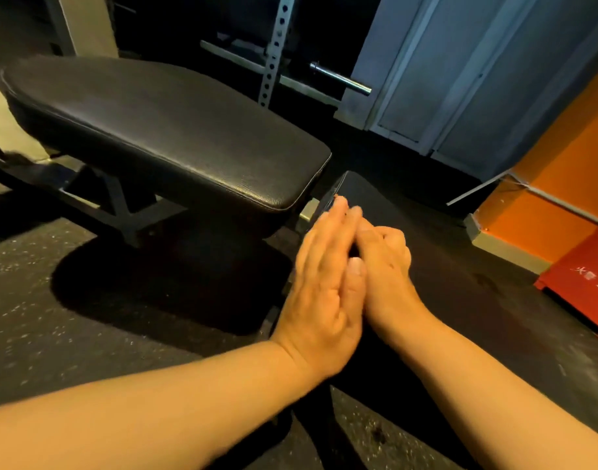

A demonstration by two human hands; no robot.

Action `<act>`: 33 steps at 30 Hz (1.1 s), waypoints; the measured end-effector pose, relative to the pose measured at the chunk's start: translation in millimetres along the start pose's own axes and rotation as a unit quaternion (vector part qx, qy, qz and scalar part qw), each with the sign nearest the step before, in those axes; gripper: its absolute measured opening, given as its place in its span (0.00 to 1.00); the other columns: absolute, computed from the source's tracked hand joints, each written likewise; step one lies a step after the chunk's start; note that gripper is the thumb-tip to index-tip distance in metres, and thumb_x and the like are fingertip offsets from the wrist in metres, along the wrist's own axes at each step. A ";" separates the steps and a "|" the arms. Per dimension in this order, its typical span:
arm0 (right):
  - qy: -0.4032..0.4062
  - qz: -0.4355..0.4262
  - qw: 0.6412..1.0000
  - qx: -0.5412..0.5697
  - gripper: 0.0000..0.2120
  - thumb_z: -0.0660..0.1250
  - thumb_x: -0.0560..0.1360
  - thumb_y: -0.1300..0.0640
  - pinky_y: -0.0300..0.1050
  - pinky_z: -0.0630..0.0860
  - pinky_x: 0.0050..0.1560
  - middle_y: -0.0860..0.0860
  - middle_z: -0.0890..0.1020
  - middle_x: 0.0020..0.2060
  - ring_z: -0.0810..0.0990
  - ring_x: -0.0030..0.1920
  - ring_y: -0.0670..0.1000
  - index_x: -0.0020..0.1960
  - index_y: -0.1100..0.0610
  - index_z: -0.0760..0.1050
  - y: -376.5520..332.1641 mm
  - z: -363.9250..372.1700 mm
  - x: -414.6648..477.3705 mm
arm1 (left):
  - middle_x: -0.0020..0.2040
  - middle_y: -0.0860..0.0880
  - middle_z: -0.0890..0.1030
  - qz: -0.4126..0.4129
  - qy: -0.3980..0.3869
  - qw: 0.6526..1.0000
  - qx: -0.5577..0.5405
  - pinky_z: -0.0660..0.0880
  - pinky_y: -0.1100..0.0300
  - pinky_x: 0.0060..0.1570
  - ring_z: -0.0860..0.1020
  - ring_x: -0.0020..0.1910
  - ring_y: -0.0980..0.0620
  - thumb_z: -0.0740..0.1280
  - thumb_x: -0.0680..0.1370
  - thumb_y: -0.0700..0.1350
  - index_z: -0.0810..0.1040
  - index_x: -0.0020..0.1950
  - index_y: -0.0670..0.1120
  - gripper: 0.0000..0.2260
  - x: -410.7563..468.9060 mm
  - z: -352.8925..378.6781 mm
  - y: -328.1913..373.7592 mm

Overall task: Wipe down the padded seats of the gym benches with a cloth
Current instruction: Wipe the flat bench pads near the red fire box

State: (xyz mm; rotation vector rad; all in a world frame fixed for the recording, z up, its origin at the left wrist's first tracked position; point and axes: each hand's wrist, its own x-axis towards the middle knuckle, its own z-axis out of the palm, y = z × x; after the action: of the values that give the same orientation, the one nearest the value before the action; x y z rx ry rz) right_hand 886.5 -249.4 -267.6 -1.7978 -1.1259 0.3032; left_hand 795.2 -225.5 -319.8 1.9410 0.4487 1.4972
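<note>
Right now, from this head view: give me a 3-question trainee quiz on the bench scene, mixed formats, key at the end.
1. True or false: a cloth is lying on the black padded bench seat.
2. Multiple choice: how are the hands placed? A) both flat on the seat B) left hand with straight fingers against the curled right hand, in front of the seat C) hanging apart at the sides.
3. Fill in: the metal barbell sleeve sticks out behind the seat, beside the perforated ____ upright.

Key:
1. False; no cloth shows on the seat.
2. B; whether the right hand encloses anything cannot be told.
3. rack
</note>
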 end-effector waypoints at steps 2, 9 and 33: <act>-0.034 -0.059 0.998 0.005 0.19 0.59 0.84 0.48 0.37 0.69 0.39 0.58 0.75 0.38 0.74 0.42 0.53 0.46 0.61 0.79 -0.9 -14.5 0.2 | 0.82 0.48 0.51 -0.041 0.011 0.999 -0.007 0.49 0.43 0.78 0.47 0.81 0.52 0.48 0.84 0.54 0.53 0.81 0.46 0.26 1.7 21.8 -4.4; 0.028 -0.094 0.992 -0.078 0.15 0.54 0.84 0.53 0.37 0.75 0.61 0.43 0.79 0.59 0.77 0.59 0.39 0.63 0.47 0.77 26.8 -44.2 35.6 | 0.80 0.46 0.60 -0.029 0.091 0.991 0.094 0.47 0.40 0.78 0.51 0.81 0.45 0.57 0.83 0.50 0.65 0.77 0.46 0.23 6.7 59.1 -33.7; 0.045 -0.109 0.982 0.146 0.12 0.60 0.79 0.52 0.55 0.74 0.66 0.52 0.84 0.53 0.81 0.58 0.52 0.53 0.49 0.82 62.3 -38.3 38.9 | 0.66 0.31 0.66 -0.044 0.288 0.956 0.037 0.64 0.53 0.71 0.70 0.66 0.37 0.53 0.83 0.43 0.63 0.68 0.35 0.17 16.7 57.0 -59.2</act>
State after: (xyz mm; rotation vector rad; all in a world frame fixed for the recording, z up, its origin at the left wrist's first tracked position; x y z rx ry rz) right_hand 966.4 -248.1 -289.1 -1.4040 -1.1375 0.2399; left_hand 860.8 -187.2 -355.3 1.4829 0.8377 2.0026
